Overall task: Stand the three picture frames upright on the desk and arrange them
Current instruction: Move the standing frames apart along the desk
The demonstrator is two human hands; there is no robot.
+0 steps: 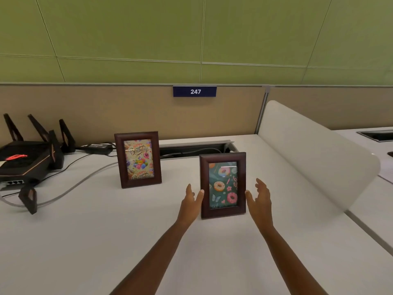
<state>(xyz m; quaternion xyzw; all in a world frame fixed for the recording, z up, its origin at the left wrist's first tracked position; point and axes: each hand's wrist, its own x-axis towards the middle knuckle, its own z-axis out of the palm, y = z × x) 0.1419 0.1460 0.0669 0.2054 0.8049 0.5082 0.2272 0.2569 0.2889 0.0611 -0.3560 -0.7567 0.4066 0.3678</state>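
Observation:
Two dark wooden picture frames stand upright on the white desk (106, 241). The birthday frame (138, 159) with balloons stands at the centre left, further back. The donut frame (223, 185) stands nearer, right of centre. My left hand (190, 204) is at its left edge, thumb touching the wood, fingers spread. My right hand (260, 198) hovers at its right edge, fingers apart, thumb at the frame's side. Neither hand grips the frame. A third frame is not in view.
A black router (27, 159) with antennas sits at the far left, with a power brick (97, 146) and cables (63, 191) trailing across the desk. An open cable slot (191, 149) runs behind the frames. A white curved divider (314, 158) borders the right side.

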